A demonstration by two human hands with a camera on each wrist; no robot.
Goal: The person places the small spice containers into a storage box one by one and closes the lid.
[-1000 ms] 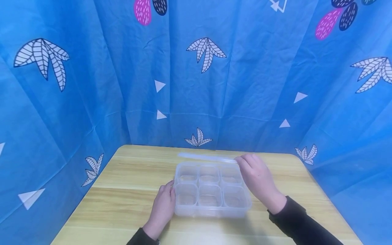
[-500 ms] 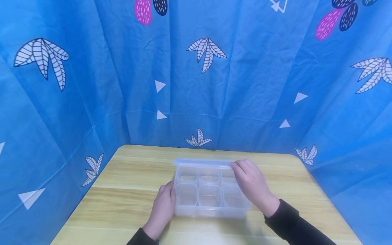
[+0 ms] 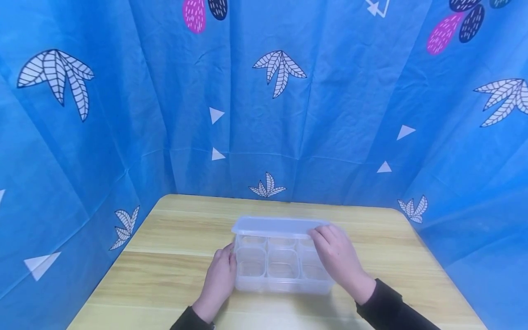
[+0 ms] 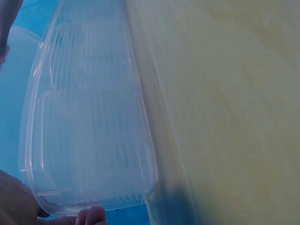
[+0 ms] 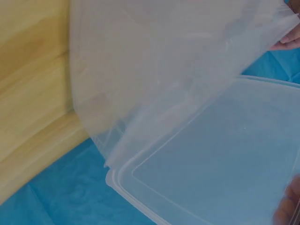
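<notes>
A clear plastic storage box (image 3: 284, 285) with several compartments in two rows stands on the table. The left hand (image 3: 218, 277) grips its left end; in the left wrist view fingertips (image 4: 92, 215) curl at the box's near end. By its right front corner, the right hand (image 3: 338, 254) pinches a translucent flat lid (image 3: 272, 225). The lid tilts over the back row, its front edge raised, while the front row stays uncovered. In the right wrist view the lid (image 5: 220, 150) meets the box (image 5: 154, 61) along the rear rim. No contents show in the visible compartments.
A light wood-grain table (image 3: 173, 256) carries the box near its middle. Blue patterned cloth (image 3: 280, 128) hangs behind it and along both sides.
The right hand has brought the lid down and nearer, from behind the box to over its back row. The left hand and the box have stayed in place.
</notes>
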